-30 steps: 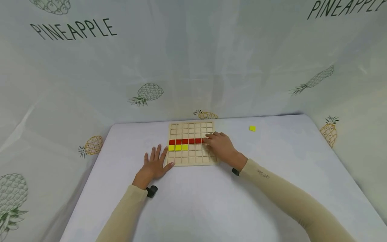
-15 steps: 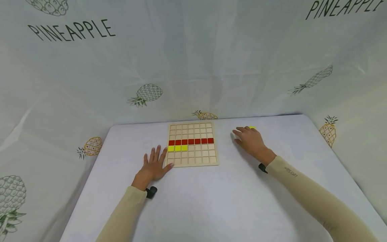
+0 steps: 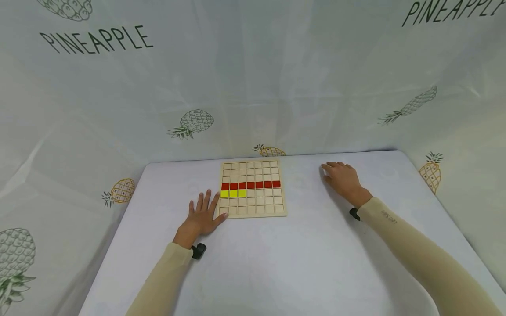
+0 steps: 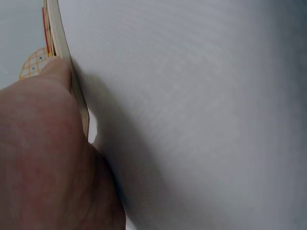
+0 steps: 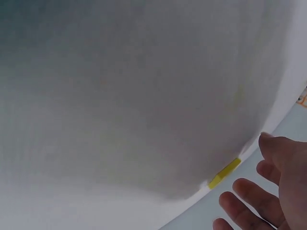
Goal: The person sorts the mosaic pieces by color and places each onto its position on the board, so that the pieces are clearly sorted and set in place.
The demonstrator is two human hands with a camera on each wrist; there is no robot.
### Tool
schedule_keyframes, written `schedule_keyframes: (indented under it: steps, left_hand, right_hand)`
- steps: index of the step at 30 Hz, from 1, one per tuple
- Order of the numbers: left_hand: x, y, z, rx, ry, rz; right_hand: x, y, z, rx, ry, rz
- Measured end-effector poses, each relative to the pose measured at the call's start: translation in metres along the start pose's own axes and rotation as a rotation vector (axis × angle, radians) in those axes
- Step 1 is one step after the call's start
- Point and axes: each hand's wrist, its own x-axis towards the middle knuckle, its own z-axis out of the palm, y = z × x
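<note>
A pale wooden grid board (image 3: 272, 209) lies near the table's far edge in the head view. Across one row run several red tiles (image 3: 251, 185); three yellow tiles (image 3: 233, 193) fill the left of the row below. My left hand (image 3: 201, 219) lies with fingers spread on the table at the board's left side, its thumb touching the lower left corner. To the board's right, my right hand (image 3: 345, 181) hovers over a loose yellow tile (image 5: 224, 173), hidden in the head view. In the right wrist view that tile rests on the table, apart from the loosely bent fingers.
The white table (image 3: 253, 267) reaches back to a hanging curtain (image 3: 245, 87) with pineapple prints. Its rear edge runs just behind the board. More curtain hangs at the left and right sides.
My right hand has moved right from the red row's end to above the loose yellow tile, uncovering the last red tile. My left hand has stayed in place.
</note>
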Motion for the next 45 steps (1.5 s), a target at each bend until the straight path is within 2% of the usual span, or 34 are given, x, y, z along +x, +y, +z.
schedule_keyframes:
  steps: [7, 14, 18, 26, 34, 45]
  left_hand:
    - [0.000, -0.001, 0.002, 0.006, -0.002, 0.004]
    - [-0.001, -0.001, 0.001, 0.001, 0.001, 0.010]
    - [-0.002, -0.001, 0.000, -0.001, -0.005, 0.003]
    - [-0.004, 0.001, -0.003, -0.014, -0.005, 0.008]
    - [-0.002, 0.000, -0.004, 0.001, -0.013, 0.012]
    - [0.002, -0.002, -0.001, 0.009, -0.015, 0.003]
  right_hand:
    - [0.002, 0.007, 0.001, 0.008, -0.011, 0.005]
    - [0.005, 0.007, -0.001, -0.060, -0.066, 0.025]
    - [0.006, 0.005, -0.001, -0.097, -0.060, 0.029]
    - [0.005, 0.000, -0.002, -0.094, -0.003, -0.011]
    - [0.002, -0.033, -0.006, 0.020, 0.146, -0.131]
    - [0.007, -0.092, -0.007, -0.002, 0.208, -0.267]
